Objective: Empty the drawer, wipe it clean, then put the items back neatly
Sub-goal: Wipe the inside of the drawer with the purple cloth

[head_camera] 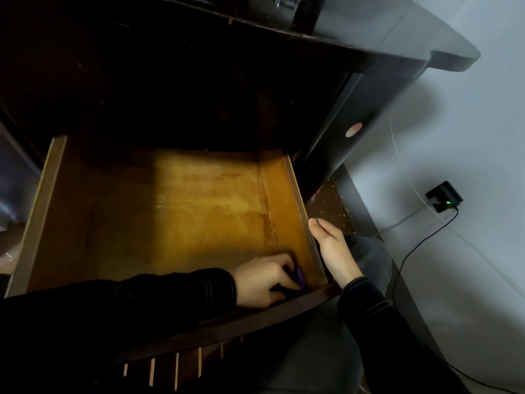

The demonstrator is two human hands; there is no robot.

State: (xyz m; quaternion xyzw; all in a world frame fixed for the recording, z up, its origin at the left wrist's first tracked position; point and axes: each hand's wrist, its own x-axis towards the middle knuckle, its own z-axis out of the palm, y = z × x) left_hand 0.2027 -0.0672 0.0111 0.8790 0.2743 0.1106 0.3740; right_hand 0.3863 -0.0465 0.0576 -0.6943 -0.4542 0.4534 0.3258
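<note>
Curling round a small purple object (300,277) in the lower-right corner of the amber wooden drawer (170,211), the left hand (264,280) grips it; the right hand (332,251) rests against the drawer's right wall, its fingers hidden, so its grip cannot be told.

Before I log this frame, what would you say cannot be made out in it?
Head view, the only one:
- the purple thing: mostly covered by curled fingers of the left hand; its kind is unclear.
- the right hand: fingers hidden behind its palm, outside the drawer wall.
- the drawer's far end: lost in shadow under the cabinet.
</note>
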